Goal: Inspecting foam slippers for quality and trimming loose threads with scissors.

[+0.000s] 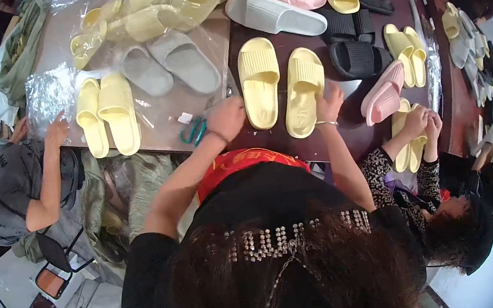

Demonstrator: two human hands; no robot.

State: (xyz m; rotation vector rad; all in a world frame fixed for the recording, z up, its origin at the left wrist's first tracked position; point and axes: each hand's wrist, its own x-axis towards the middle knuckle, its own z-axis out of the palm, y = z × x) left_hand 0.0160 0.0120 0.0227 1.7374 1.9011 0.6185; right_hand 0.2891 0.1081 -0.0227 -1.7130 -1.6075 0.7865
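Two yellow slide slippers lie side by side on the dark table before me, the left slipper [261,90] and the right slipper [304,96], toe openings away from each other's straps. My right hand [330,102] is closed at the outer edge of the right slipper, fingers against its strap side. Beside the left slipper rests my left hand [229,118], its fingers curled under; whatever they may hold is hidden. Teal-handled scissors [194,131] lie just left of that hand, by a small white paper scrap [185,118].
Grey slippers [187,63] and another yellow pair [117,113] lie on the left, with bagged yellow slippers [148,22] behind. Black slippers [355,59] and pink slippers [384,93] are on the right. Co-workers sit on both sides; one person's hands [425,123] are near yellow slippers.
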